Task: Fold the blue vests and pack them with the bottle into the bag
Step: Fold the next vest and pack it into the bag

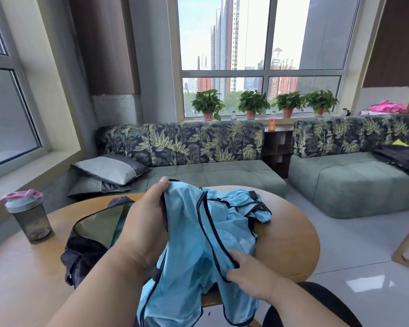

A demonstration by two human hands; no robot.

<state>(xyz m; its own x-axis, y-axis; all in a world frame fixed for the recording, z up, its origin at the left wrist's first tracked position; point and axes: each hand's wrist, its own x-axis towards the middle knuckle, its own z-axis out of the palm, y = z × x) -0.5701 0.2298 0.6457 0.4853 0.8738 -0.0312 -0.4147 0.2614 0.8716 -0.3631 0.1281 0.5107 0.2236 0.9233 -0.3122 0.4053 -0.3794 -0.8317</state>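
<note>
Left hand (147,223) has its grip on the top edge of a blue vest (198,244), lifted over the bench (291,232); right hand (250,277) pinches its dark trim lower down. Bag (92,232) lies open just left; bottle (28,215) stands far left.

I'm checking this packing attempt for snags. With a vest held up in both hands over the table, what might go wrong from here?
1. The blue vest hangs past the table edge, so it may slide off if the left hand or right hand lets go.
2. Its hem drapes onto the second vest; lifting may drag that along.
3. The shaker bottle stands near the rim, where it may get knocked off.
</note>
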